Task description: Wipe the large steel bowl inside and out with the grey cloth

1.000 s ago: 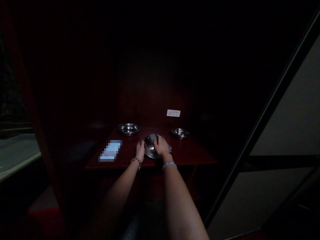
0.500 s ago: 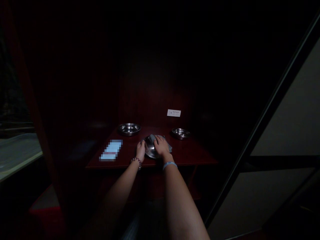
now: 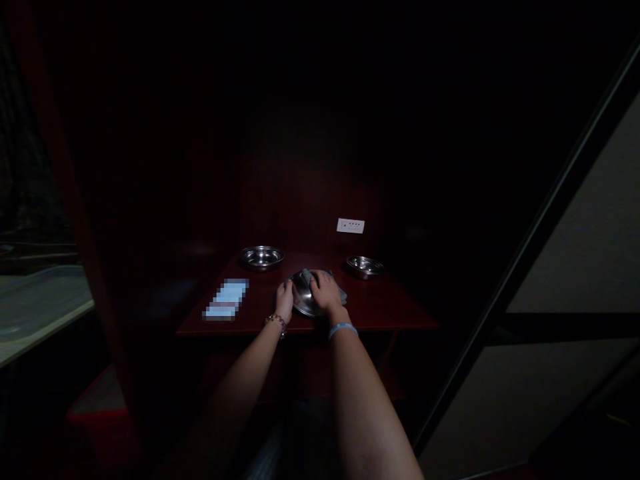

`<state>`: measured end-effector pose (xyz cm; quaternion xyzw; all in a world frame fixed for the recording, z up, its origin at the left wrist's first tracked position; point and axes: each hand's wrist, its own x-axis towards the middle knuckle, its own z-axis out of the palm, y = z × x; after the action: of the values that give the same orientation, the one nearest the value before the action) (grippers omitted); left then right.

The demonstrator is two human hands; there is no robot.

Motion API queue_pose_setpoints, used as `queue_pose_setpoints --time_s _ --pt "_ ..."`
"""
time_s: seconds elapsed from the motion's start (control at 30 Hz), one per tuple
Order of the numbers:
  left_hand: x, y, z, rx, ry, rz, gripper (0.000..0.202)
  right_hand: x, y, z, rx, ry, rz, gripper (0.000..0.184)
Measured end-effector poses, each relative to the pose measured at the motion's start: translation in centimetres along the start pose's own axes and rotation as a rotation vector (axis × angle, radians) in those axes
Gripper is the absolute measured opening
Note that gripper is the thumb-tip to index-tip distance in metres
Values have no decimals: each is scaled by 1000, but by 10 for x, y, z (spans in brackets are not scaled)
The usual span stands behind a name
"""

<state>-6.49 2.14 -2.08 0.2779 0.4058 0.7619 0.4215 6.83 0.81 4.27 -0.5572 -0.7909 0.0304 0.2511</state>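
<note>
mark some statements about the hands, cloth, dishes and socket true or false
The left hand touches the middle dish. True.
The right hand is on a cloth. True.
The cloth lies apart from every dish. False: it is against the middle dish.
The socket is on the wall behind the table. True.
Only one dish is on the table. False: besides the middle dish, there are a left dish and a right dish.

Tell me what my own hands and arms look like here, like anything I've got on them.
Your left hand has no glove, and a bracelet of small round beads circles that wrist. Your right hand is gloveless too, with a narrow light blue band around its wrist; any marking on it is too small to read. No sleeves show.
</note>
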Motion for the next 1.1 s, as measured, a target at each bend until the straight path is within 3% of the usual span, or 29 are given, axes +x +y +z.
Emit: queue_pose_setpoints --time_s 0.27,0.47,1.1 --pt "0 0 -1 -8 4 -4 37 -1 -8 -6 1 -76 61 59" --pt "-2 3 0 0 -10 -5 36 -5 -9 -8 44 -30 104 55" --pt "-9 13 3 -11 6 -36 30 8 3 5 41 -58 21 60"
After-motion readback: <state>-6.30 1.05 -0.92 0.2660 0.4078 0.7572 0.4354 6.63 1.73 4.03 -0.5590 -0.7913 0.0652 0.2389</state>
